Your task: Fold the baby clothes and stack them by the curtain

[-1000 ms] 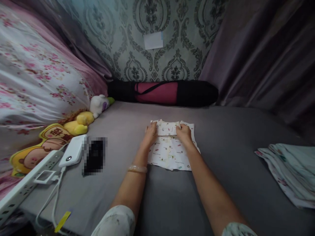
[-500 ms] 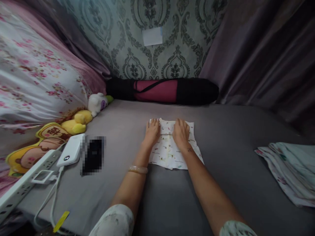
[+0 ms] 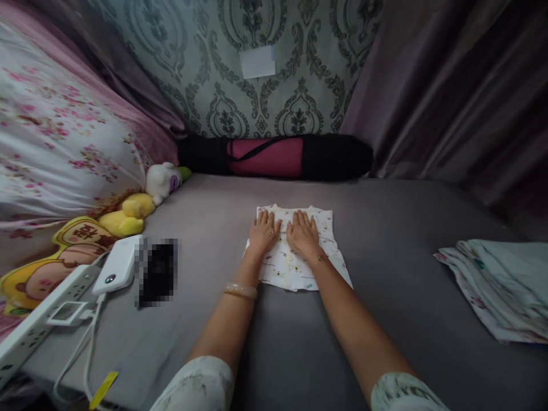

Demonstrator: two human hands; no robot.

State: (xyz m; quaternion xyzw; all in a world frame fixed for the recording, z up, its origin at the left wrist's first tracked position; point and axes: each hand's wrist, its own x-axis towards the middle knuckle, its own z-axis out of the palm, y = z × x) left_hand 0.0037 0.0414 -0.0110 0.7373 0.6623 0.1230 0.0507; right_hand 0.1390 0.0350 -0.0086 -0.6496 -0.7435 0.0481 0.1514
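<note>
A small white baby shirt [image 3: 295, 273] with a scattered print and a buttoned front lies spread flat on the grey bed sheet [image 3: 205, 228]. Flat on its upper left part rests my left hand [image 3: 264, 231], fingers stretched out and pointing away from me. My right hand [image 3: 303, 233] lies palm down on the upper middle of the shirt, its fingers also extended. Neither hand grips the cloth. Parts of the shirt's upper front are hidden beneath my hands.
Folded cloths [image 3: 500, 285] lie stacked at the right. At the left are a white power bank [image 3: 117, 265], a power strip [image 3: 47, 311], a pixelated dark object [image 3: 159, 271] and plush toys [image 3: 126, 216]. A black and pink roll bag [image 3: 269, 157] lies along the wall.
My right hand's curled fingers have straightened and now lie flat on the shirt. My left hand has shifted slightly inward and lower on it. The whole view has turned a little.
</note>
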